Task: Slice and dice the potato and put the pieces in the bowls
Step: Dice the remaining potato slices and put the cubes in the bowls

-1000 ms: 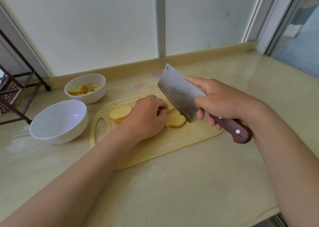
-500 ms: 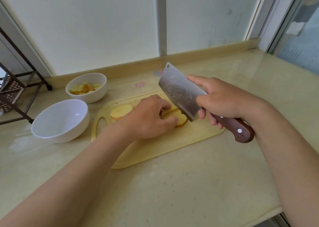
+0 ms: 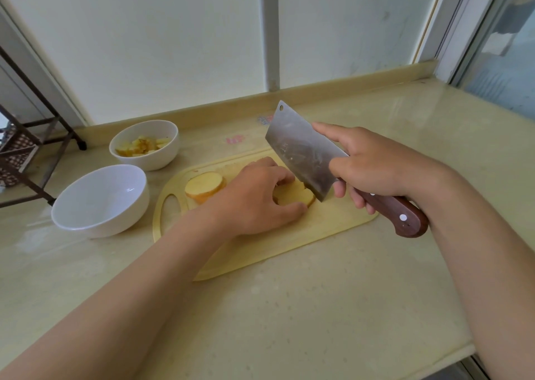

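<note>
**Under the left hand: potato slices held for the cleaver**

Under the left hand point(image 3: 254, 203), on the pale yellow cutting board point(image 3: 289, 243), lie the potato slices point(image 3: 295, 196). The fingers curl down over their top and the thumb braces the near edge. The right hand point(image 3: 373, 165) grips the cleaver point(image 3: 301, 154): three fingers wrap the riveted brown wooden handle, the thumb lies on the flat and the forefinger reaches along the spine. The broad steel blade hangs tilted just right of the left knuckles, its edge close above the slices.

Raw potato is firm and dense but wet-faced, so stacked slices will likely skate on one another (the cut faces look moist). They are best held from above with the fingertips tucked back from the edge. The tan skin at the rim should give a drier hold than the faces.

Left of the left hand, a thick potato piece point(image 3: 204, 184) sits cut face up, skin below. Further left on the glossy beige stone surface point(image 3: 289, 321) stands an empty white bowl point(image 3: 101, 197). Beyond it a smaller white bowl point(image 3: 156, 159) holds diced potato point(image 3: 142, 145).
</note>
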The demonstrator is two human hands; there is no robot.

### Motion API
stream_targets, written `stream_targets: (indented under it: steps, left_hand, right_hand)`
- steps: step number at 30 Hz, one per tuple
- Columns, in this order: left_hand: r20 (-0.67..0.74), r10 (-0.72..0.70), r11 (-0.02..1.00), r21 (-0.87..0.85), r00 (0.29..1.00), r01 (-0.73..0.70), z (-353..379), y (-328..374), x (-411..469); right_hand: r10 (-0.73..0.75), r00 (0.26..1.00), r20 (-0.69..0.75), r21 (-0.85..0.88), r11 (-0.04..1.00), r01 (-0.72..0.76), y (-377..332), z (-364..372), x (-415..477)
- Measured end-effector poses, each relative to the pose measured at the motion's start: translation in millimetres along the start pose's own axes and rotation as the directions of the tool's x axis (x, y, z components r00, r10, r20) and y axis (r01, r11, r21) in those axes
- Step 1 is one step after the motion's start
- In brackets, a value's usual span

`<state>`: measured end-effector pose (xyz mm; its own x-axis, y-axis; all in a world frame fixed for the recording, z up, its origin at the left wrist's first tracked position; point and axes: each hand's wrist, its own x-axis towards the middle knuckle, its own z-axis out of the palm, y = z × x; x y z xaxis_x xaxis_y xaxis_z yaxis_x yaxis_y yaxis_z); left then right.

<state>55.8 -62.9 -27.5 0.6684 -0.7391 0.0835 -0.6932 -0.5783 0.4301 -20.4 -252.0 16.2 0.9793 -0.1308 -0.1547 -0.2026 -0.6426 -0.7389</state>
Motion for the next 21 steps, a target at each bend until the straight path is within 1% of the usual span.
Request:
stream_targets:
  steps: [6,12,17,21]
  left_hand:
    - [0.056,-0.035,0.998,0.056,0.998,0.032,-11,2,-3]
    - [-0.013,-0.058,0.994,0.089,0.998,0.059,-6,10,-6]
    - [-0.068,-0.069,0.994,0.084,0.995,0.075,-3,17,-7]
    - [-0.085,-0.081,0.992,0.088,0.993,0.088,-1,17,-7]
  right_hand:
    - [-0.008,1.0,0.003,-0.003,1.0,0.008,0,0,-1]
    - [-0.018,1.0,0.009,-0.007,1.0,0.018,-2,0,-3]
    - [-0.054,0.998,0.013,-0.09,0.994,0.055,-11,4,-7]
    - [-0.055,0.998,0.001,-0.126,0.991,0.054,-17,7,-10]
